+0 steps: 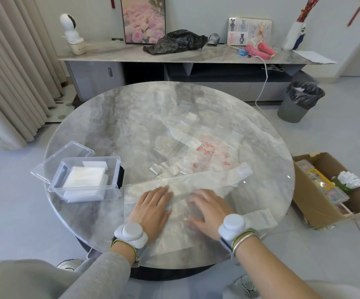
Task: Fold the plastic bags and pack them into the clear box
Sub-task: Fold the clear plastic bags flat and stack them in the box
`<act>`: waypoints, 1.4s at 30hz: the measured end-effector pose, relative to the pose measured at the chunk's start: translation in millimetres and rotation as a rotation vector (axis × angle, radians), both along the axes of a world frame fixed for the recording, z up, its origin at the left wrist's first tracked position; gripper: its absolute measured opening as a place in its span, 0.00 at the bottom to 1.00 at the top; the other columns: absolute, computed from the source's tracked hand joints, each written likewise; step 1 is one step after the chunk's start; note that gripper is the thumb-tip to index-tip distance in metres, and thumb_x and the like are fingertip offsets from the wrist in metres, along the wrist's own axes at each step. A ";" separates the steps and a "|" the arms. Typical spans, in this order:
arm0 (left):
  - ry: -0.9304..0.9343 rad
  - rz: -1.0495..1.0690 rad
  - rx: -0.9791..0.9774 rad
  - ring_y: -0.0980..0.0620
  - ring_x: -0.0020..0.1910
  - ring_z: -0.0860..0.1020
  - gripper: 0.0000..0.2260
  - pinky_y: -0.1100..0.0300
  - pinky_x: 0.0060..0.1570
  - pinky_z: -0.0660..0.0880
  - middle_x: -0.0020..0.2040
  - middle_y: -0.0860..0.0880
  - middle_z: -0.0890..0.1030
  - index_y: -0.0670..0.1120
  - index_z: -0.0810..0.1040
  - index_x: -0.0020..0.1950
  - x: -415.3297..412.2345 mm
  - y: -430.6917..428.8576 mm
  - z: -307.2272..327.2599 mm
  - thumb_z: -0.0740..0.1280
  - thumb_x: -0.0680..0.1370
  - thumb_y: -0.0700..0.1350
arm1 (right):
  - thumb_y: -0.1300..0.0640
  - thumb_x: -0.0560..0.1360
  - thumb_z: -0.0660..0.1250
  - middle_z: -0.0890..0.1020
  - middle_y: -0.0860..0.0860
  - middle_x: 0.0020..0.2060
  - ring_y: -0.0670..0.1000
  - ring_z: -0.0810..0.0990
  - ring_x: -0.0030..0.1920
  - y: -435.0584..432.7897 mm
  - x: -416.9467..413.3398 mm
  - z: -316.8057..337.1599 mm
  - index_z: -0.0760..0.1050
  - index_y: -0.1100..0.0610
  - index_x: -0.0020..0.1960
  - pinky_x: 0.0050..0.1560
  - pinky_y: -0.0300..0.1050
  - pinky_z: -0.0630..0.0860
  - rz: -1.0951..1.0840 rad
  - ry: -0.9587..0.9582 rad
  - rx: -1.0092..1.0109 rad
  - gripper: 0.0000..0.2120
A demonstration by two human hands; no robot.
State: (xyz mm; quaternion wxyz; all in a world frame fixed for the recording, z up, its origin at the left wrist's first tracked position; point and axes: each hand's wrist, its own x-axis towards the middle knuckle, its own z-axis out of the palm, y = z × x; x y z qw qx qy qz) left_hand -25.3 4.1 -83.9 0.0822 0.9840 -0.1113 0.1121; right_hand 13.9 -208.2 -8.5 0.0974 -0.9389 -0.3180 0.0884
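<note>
A clear plastic bag [207, 184] lies spread on the near part of the round marble table [114, 117]. My left hand [151, 208] and my right hand [209, 208] both press flat on it, fingers straight, side by side. The clear box [88, 180] stands at the table's left edge, lid swung open behind it, with several folded white bags [85, 176] stacked inside. More clear bags [185, 134], one with red print [207, 152], lie loose across the middle of the table.
An open cardboard box [334, 188] of odds and ends sits on the floor to the right. A grey bin [302, 100] with a black liner stands beyond it. A low sideboard [185, 55] at the back carries a black bag, a picture and a white camera.
</note>
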 end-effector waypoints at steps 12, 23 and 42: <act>-0.080 0.030 -0.125 0.50 0.52 0.76 0.12 0.58 0.51 0.72 0.54 0.52 0.77 0.49 0.77 0.56 -7.1 7.4 9.9 0.64 0.73 0.44 | 0.50 0.66 0.73 0.79 0.43 0.47 0.48 0.78 0.46 5.5 -18.1 -19.5 0.78 0.49 0.42 0.36 0.39 0.75 0.263 -0.181 0.105 0.07; 0.003 -0.103 -0.144 0.54 0.54 0.75 0.12 0.60 0.52 0.73 0.57 0.57 0.75 0.52 0.76 0.56 -21.9 3.6 19.6 0.65 0.73 0.51 | 0.29 0.62 0.64 0.71 0.43 0.59 0.46 0.67 0.58 3.6 -18.0 -14.9 0.74 0.49 0.54 0.55 0.41 0.68 0.269 -0.053 0.063 0.30; 0.421 -0.124 -0.110 0.55 0.60 0.75 0.29 0.57 0.56 0.73 0.64 0.59 0.74 0.58 0.65 0.69 -11.4 9.2 64.6 0.67 0.70 0.63 | 0.46 0.75 0.62 0.81 0.43 0.45 0.50 0.79 0.45 2.2 -1.0 4.8 0.74 0.47 0.50 0.45 0.42 0.75 -0.068 0.087 0.117 0.07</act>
